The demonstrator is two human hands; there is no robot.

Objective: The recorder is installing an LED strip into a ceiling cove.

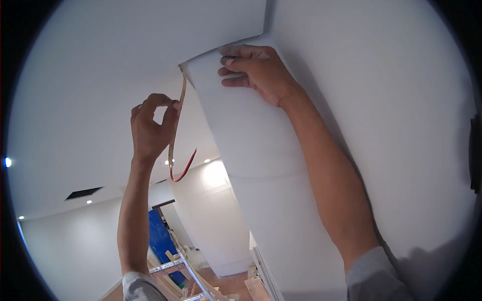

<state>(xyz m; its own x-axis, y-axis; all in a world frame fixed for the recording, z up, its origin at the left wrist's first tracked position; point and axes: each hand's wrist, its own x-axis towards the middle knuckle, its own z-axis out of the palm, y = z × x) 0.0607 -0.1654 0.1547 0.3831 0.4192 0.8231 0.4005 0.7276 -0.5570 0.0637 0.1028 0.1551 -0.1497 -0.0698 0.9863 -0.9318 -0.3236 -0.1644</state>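
My left hand pinches a thin yellowish LED strip between thumb and forefinger. The strip hangs from the corner of a white ceiling panel, and from its lower end a red and black wire curls upward. Up at the right, my right hand is raised to the narrow dark gap along the panel's edge. Its fingers are spread, the forefinger reaching the gap and the others over the white wall face below. Dark smudges show on the fingertips; nothing held is visible there.
A white wall rises close to my right arm. Below stands a metal ladder beside pieces of wood. Farther off are a blue door-like panel, a dark rectangular ceiling opening and several small ceiling lights.
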